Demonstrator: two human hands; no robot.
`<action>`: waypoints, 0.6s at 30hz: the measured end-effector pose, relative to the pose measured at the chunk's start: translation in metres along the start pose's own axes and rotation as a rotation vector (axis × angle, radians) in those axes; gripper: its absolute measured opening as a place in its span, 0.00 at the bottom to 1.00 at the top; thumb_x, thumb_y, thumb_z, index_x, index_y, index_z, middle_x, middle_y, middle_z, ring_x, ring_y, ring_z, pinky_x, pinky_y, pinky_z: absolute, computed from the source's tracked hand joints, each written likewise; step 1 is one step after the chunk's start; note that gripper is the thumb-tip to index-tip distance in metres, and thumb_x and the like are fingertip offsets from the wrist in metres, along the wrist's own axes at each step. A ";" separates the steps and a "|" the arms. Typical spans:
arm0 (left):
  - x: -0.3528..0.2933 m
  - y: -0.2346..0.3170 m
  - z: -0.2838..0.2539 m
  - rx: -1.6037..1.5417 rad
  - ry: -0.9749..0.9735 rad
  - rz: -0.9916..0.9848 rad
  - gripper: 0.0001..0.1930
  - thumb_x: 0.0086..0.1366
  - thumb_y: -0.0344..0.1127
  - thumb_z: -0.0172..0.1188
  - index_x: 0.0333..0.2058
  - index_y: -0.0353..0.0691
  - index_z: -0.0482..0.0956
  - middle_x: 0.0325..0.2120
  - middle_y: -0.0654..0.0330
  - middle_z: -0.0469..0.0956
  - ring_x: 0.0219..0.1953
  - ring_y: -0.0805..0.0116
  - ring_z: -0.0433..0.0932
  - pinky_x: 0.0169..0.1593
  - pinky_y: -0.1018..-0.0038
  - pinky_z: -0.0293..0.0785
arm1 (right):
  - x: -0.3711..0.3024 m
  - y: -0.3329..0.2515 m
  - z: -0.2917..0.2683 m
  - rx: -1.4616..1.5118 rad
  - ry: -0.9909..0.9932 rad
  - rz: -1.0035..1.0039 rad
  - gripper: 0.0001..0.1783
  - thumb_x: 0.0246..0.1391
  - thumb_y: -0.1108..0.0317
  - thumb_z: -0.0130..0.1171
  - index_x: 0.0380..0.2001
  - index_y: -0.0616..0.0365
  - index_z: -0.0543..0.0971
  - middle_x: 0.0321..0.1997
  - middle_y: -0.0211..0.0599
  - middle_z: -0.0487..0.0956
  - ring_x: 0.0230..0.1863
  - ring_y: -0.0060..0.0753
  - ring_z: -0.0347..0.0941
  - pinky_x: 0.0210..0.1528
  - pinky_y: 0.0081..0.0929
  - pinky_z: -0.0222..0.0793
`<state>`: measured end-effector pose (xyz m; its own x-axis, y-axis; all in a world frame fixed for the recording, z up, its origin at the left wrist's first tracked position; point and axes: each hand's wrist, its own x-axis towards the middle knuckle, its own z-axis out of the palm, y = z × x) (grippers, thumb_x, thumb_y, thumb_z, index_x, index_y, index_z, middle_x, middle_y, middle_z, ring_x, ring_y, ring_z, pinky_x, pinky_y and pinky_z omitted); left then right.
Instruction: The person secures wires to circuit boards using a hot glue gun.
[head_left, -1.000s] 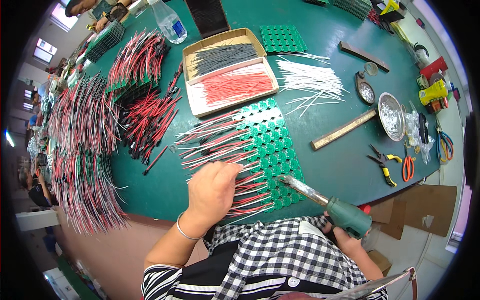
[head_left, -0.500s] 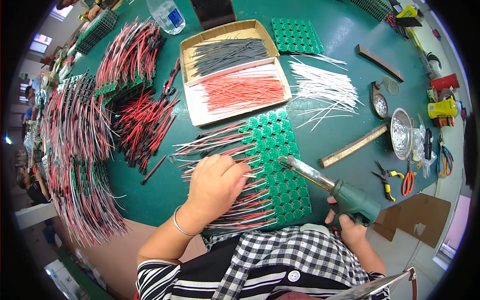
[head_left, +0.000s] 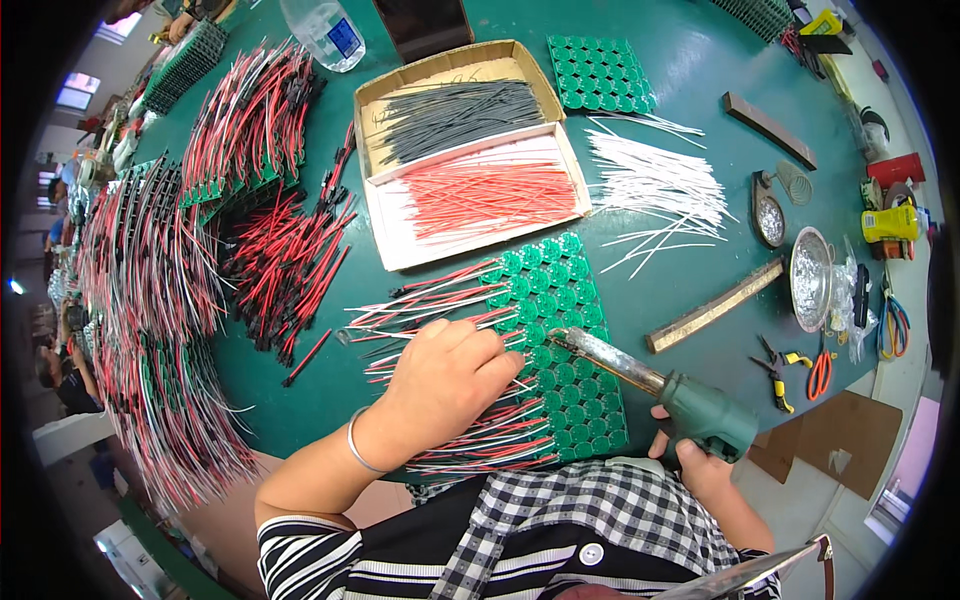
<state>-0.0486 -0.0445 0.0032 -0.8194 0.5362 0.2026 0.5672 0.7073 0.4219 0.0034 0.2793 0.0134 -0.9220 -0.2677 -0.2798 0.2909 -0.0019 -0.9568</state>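
A green panel of round circuit boards (head_left: 575, 400) lies before me, with red, white and black wires (head_left: 490, 430) running out from its left side. My left hand (head_left: 450, 375) rests over those wires, its thumb and forefinger pinched at the panel's left part on what looks like a wire; the fingertips partly hide it. In my right hand (head_left: 695, 460) is a green-bodied soldering gun (head_left: 705, 410), gripped by its handle below. Its long metal barrel points left, with the tip over the panel just right of my left fingertips. Whether it touches is unclear.
Behind the panel stands a cardboard box (head_left: 375, 225) of black and red wires. White wires (head_left: 660, 180) lie right of it. A metal bar (head_left: 715, 305), metal dish (head_left: 808, 278), pliers (head_left: 775, 375) and scissors (head_left: 820, 372) sit at right. Wired boards (head_left: 150, 250) are piled left.
The soldering gun's tip has come left across the panel, closer to my left fingertips. My left hand has shifted slightly right and nearer me, still pinched. The whole view has moved a little.
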 end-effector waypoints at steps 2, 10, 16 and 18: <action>0.000 0.000 0.000 -0.001 0.002 -0.001 0.11 0.46 0.29 0.66 0.32 0.47 0.80 0.26 0.66 0.72 0.29 0.66 0.70 0.33 0.69 0.65 | 0.000 0.001 0.002 0.033 0.014 0.015 0.26 0.56 0.64 0.61 0.55 0.67 0.71 0.44 0.44 0.79 0.29 0.30 0.77 0.35 0.29 0.75; 0.003 -0.005 -0.003 0.027 0.102 -0.020 0.12 0.46 0.29 0.66 0.34 0.46 0.82 0.26 0.67 0.72 0.28 0.66 0.70 0.32 0.69 0.65 | 0.003 0.005 -0.001 -0.027 -0.035 -0.003 0.32 0.59 0.59 0.59 0.61 0.66 0.65 0.50 0.50 0.77 0.27 0.38 0.76 0.30 0.33 0.75; 0.002 -0.005 -0.003 0.041 0.085 -0.016 0.11 0.49 0.30 0.65 0.34 0.47 0.82 0.26 0.66 0.71 0.27 0.66 0.70 0.32 0.68 0.64 | 0.004 0.006 -0.001 -0.060 -0.063 -0.017 0.28 0.59 0.62 0.57 0.59 0.66 0.67 0.50 0.50 0.77 0.27 0.37 0.76 0.31 0.33 0.76; 0.002 -0.006 -0.001 0.055 0.070 -0.017 0.11 0.49 0.30 0.65 0.34 0.47 0.83 0.26 0.67 0.72 0.28 0.67 0.70 0.33 0.68 0.64 | 0.002 0.005 -0.001 -0.060 -0.049 0.012 0.27 0.59 0.63 0.56 0.58 0.66 0.67 0.50 0.49 0.77 0.27 0.37 0.76 0.31 0.33 0.76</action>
<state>-0.0538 -0.0487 0.0019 -0.8318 0.4915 0.2580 0.5551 0.7413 0.3774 0.0024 0.2794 0.0078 -0.9043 -0.3145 -0.2888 0.2849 0.0595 -0.9567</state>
